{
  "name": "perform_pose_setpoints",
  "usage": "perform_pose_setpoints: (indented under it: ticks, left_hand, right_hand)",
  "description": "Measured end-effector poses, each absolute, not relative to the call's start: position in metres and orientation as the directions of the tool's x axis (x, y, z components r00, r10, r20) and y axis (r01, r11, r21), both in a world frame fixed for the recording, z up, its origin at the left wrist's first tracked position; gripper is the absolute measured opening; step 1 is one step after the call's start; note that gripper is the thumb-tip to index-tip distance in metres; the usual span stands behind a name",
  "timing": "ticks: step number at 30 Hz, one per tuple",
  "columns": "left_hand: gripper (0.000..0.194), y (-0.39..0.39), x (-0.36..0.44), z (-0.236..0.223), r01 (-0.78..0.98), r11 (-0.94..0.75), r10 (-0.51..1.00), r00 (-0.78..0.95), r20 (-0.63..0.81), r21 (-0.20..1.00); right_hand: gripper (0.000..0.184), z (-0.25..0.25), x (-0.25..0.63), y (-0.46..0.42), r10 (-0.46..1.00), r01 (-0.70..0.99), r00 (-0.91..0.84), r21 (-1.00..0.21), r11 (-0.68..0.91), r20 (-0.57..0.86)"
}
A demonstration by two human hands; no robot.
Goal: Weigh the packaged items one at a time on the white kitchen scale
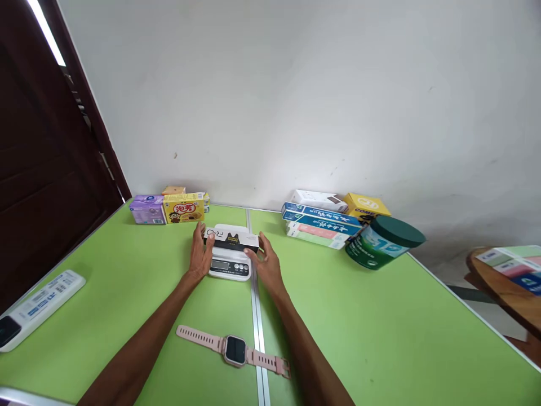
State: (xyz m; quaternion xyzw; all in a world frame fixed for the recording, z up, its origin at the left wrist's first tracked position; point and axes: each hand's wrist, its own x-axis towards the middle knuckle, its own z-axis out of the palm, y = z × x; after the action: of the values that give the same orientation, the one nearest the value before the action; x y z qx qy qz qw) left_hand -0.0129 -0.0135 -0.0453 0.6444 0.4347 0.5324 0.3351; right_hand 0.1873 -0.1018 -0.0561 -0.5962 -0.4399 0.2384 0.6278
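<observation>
A black and white box (232, 239) lies lengthwise across a white digital kitchen scale (230, 275) on the green table. My left hand (200, 252) grips the box's left end, thumb on the near side. Around its right end my right hand (267, 260) is closed, with the thumb on the front corner. Whether the box's full weight rests on the scale I cannot tell. The scale's small display and buttons face me, just below the box. Closer to me, a pink-strapped smartwatch (235, 351) lies stretched flat between my forearms.
Purple (147, 210) and yellow boxes (184, 208) stand back left. Back right are blue-and-white toothpaste boxes (321, 219), a yellow box (367, 204) and a green tub (376, 245). A long white device (40, 307) lies left. A metal seam (256, 316) divides the table; a wooden stool (502, 290) stands right.
</observation>
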Motion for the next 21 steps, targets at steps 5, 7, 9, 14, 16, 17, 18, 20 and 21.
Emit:
perform_pose_setpoints:
  ticks: [5,7,9,14,16,17,18,20,21]
  left_hand:
    - [0.081,0.004,-0.036,-0.058,0.098,-0.189,0.981,-0.019,0.192,0.977]
    - [0.079,0.008,-0.041,-0.062,0.028,-0.156,0.987,-0.026,0.157,0.987]
    - [0.076,0.009,-0.042,-0.064,0.002,-0.166,0.985,-0.049,0.166,0.986]
    - [0.069,0.005,-0.040,-0.059,0.031,-0.144,0.988,-0.050,0.145,0.989]
    - [0.070,0.004,-0.040,-0.055,0.055,-0.131,0.990,-0.037,0.133,0.990]
    - [0.071,0.004,-0.040,-0.054,0.066,-0.131,0.991,-0.032,0.134,0.989]
    - [0.071,0.004,-0.041,-0.052,0.079,-0.135,0.990,-0.027,0.137,0.988]
    - [0.072,0.003,-0.042,-0.050,0.111,-0.149,0.988,-0.015,0.152,0.983]
    - [0.072,0.003,-0.042,-0.048,0.128,-0.158,0.987,-0.006,0.160,0.979]
  right_hand:
    - [0.081,-0.061,0.206,-0.118,0.762,0.195,0.613,-0.974,0.111,0.210]
    - [0.077,-0.063,0.213,-0.124,0.732,0.234,0.642,-0.967,0.096,0.228]
    - [0.074,-0.065,0.217,-0.128,0.722,0.248,0.652,-0.965,0.087,0.233]
    - [0.068,-0.070,0.217,-0.125,0.710,0.234,0.667,-0.968,0.089,0.226]
    - [0.067,-0.072,0.217,-0.123,0.705,0.209,0.674,-0.972,0.105,0.221]
    - [0.066,-0.072,0.216,-0.122,0.703,0.198,0.676,-0.973,0.117,0.222]
    - [0.065,-0.073,0.216,-0.121,0.700,0.189,0.678,-0.973,0.129,0.224]
    - [0.061,-0.073,0.216,-0.118,0.688,0.187,0.687,-0.972,0.142,0.233]
    - [0.060,-0.073,0.216,-0.117,0.682,0.195,0.692,-0.971,0.140,0.238]
